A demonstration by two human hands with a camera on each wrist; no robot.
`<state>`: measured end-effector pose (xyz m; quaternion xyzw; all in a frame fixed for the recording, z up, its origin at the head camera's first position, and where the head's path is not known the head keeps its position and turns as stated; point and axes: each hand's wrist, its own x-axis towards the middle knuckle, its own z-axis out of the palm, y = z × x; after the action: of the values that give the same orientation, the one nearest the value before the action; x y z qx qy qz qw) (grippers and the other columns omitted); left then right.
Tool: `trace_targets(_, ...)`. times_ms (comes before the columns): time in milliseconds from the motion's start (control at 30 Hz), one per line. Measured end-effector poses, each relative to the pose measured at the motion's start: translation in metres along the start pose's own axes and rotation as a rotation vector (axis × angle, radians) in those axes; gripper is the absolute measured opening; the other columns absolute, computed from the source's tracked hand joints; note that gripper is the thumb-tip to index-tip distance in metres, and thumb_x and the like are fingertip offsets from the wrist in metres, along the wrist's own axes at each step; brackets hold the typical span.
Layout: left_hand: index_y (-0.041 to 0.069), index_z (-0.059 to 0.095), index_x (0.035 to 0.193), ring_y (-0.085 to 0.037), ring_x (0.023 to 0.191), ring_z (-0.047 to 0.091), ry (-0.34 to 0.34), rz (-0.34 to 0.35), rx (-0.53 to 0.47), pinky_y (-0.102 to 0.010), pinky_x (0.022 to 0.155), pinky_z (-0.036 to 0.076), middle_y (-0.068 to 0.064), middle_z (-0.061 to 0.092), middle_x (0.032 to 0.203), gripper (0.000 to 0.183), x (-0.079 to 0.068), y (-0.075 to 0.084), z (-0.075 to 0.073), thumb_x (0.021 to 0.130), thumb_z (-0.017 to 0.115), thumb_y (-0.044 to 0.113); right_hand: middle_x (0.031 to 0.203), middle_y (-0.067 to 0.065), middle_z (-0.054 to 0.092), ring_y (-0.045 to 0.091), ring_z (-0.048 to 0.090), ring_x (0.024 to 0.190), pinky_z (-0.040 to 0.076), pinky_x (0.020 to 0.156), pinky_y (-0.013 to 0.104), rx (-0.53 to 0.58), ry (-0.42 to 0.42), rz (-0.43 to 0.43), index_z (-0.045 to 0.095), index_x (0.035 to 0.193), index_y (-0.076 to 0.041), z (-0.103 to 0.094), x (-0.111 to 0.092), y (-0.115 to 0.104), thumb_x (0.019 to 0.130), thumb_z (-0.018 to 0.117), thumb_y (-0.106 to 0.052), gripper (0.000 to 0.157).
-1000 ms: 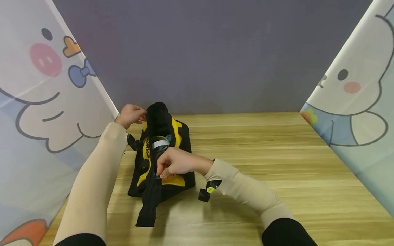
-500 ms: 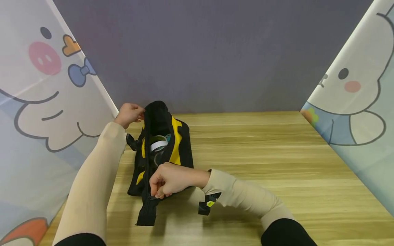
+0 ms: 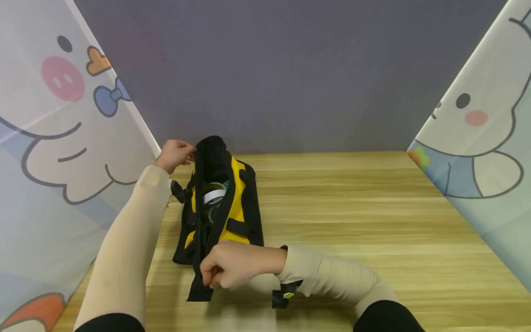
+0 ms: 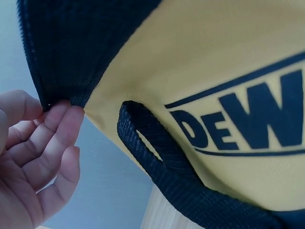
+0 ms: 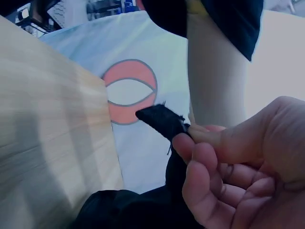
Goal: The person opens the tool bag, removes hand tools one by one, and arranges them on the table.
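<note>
A black and yellow tool bag (image 3: pixel 238 210) stands at the left of the table, its zipped top gaping. White-edged tape rolls (image 3: pixel 213 197) show inside. At the bag's far end my left hand (image 3: pixel 173 156) pinches the black zipper edge; the left wrist view shows thumb and fingers on the corner (image 4: pixel 62 90), beside a black strap handle (image 4: pixel 157 152). My right hand (image 3: pixel 232 263) pinches the zipper pull at the near end, next to the black end tab (image 3: pixel 200 294). The pull itself is mostly hidden by the fingers. In the right wrist view the tab (image 5: pixel 159 119) juts past the fingertips.
The bag stands on a wooden table (image 3: pixel 352 221). A grey panel (image 3: pixel 282 78) rises behind it. Printed cartoon cloths hang on the left (image 3: pixel 50 152) and right (image 3: pixel 489 147). A black side handle (image 3: pixel 238 226) lies against the bag's right side.
My right hand has slid toward me along the zipper to the near end tab. The bag's mouth has opened wider, baring more of the inside. My left hand has stayed nearly still.
</note>
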<state>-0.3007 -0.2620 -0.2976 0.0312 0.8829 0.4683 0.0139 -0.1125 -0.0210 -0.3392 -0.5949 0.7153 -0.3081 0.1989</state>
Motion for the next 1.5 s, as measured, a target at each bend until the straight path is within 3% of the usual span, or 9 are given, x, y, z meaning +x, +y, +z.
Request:
trace_targets(167,-0.013,0.059,0.122,-0.008,0.079,0.065,-0.061,-0.019,0.012,-0.024,0.071,0.058,-0.007,0.065,0.096,0.041,0.0,-0.003,-0.001,0.106,0.048,0.022,0.084,0.001,0.074,-0.012,0.055,0.067,0.051,0.067,0.01,0.119,-0.003,0.038,0.076,0.092,-0.002,-0.001,0.0,0.009,0.09,0.071,0.001,0.006)
trace_targets(300,-0.009,0.059,0.127,-0.013,0.086,0.066,-0.108,-0.016,0.045,-0.028,0.079,0.058,-0.016,0.064,0.111,0.044,-0.007,-0.006,0.001,0.106,0.049,0.029,0.09,0.0,0.075,-0.013,0.057,0.07,0.053,0.066,0.012,0.125,0.024,-0.001,0.077,0.1,-0.003,-0.003,-0.006,0.016,0.092,0.072,-0.005,0.01)
trace_targets(500,-0.003,0.058,0.125,-0.026,0.098,0.065,-0.114,0.004,0.072,-0.036,0.088,0.055,-0.017,0.064,0.116,0.048,-0.023,-0.01,0.004,0.101,0.058,0.039,0.094,0.002,0.074,-0.01,0.056,0.075,0.052,0.068,0.011,0.028,0.124,-0.109,0.075,0.105,-0.004,-0.016,-0.019,0.033,0.092,0.072,-0.007,0.013)
trace_targets(667,-0.002,0.058,0.124,-0.028,0.099,0.061,-0.066,0.009,0.112,-0.031,0.079,0.053,-0.02,0.063,0.117,0.054,-0.042,-0.008,0.011,0.097,0.064,0.045,0.093,0.004,0.073,-0.005,0.06,0.078,0.053,0.069,0.014,-0.04,0.241,-0.087,0.074,0.106,-0.003,-0.032,-0.029,0.054,0.092,0.071,-0.006,0.015)
trace_targets(733,-0.003,0.057,0.126,-0.031,0.103,0.058,-0.063,0.021,0.125,-0.035,0.083,0.052,-0.022,0.06,0.121,0.055,-0.052,-0.008,0.016,0.096,0.065,0.043,0.094,0.005,0.072,-0.001,0.062,0.079,0.054,0.07,0.016,-0.059,0.298,-0.062,0.074,0.106,-0.002,-0.038,-0.033,0.062,0.092,0.07,-0.004,0.014)
trace_targets(933,-0.002,0.057,0.13,-0.04,0.114,0.055,-0.054,0.069,0.218,-0.054,0.092,0.05,-0.024,0.054,0.133,0.056,-0.088,-0.003,0.027,0.095,0.068,0.041,0.095,0.003,0.07,0.015,0.061,0.085,0.053,0.078,0.025,-0.27,0.534,-0.117,0.075,0.097,-0.004,-0.046,-0.034,0.081,0.09,0.07,0.0,0.009)
trace_targets(1100,-0.001,0.051,0.136,-0.039,0.106,0.058,-0.094,0.118,0.233,-0.046,0.079,0.055,-0.024,0.054,0.13,0.062,-0.122,0.001,0.037,0.091,0.075,0.034,0.107,0.009,0.067,0.023,0.059,0.1,0.048,0.094,0.03,-0.533,0.659,-0.231,0.073,0.1,-0.005,-0.047,-0.025,0.086,0.088,0.071,-0.002,0.012)
trace_targets(1300,-0.001,0.047,0.139,-0.032,0.098,0.058,-0.118,0.193,0.194,-0.036,0.068,0.052,-0.017,0.057,0.115,0.069,-0.154,0.001,0.047,0.085,0.081,0.027,0.133,0.016,0.056,0.03,0.051,0.127,0.037,0.112,0.04,-0.787,0.585,-0.195,0.067,0.121,-0.007,-0.044,-0.019,0.09,0.093,0.07,-0.018,0.03)
trace_targets(1500,0.0,0.041,0.145,-0.033,0.103,0.056,-0.101,0.121,0.017,-0.034,0.06,0.059,-0.02,0.055,0.121,0.064,-0.173,-0.01,0.052,0.093,0.072,0.02,0.15,0.014,0.045,0.03,0.031,0.145,0.02,0.12,0.048,-0.813,0.44,-0.084,0.057,0.137,-0.009,-0.039,-0.016,0.09,0.102,0.055,-0.018,0.037)
